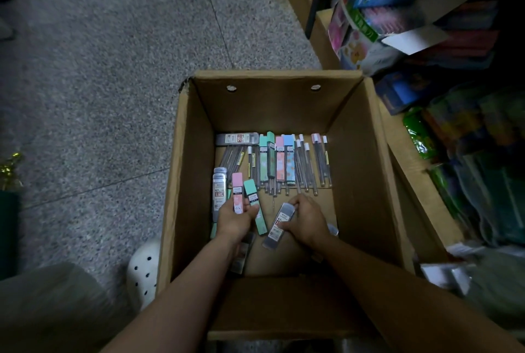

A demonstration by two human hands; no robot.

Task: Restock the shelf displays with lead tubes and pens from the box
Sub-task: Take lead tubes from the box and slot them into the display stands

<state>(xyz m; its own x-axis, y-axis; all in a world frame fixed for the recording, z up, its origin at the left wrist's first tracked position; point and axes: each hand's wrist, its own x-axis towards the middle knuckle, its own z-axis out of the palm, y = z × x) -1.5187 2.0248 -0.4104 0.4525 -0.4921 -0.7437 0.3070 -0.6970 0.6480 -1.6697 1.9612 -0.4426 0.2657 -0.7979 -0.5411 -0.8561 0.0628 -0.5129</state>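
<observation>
So I'm looking down into an open cardboard box (366,159), center frame. Along its far side lies a row of slim clear lead tubes (308,166) mixed with pastel pink, mint and blue ones. Lower left: pink tube (237,192), mint tube (254,205). Lower middle: a grey tube (279,225), tilted.

1. My left grip (237,217) is closed around a pink lead tube (237,193) and a green lead tube (254,205), deep inside the cardboard box (366,154).
2. My right grip (305,222) clasps a grey lead tube (279,225).
3. More tubes and pens (308,165) lie along the box's far side.
4. The box stands on the speckled floor (99,68).
</observation>
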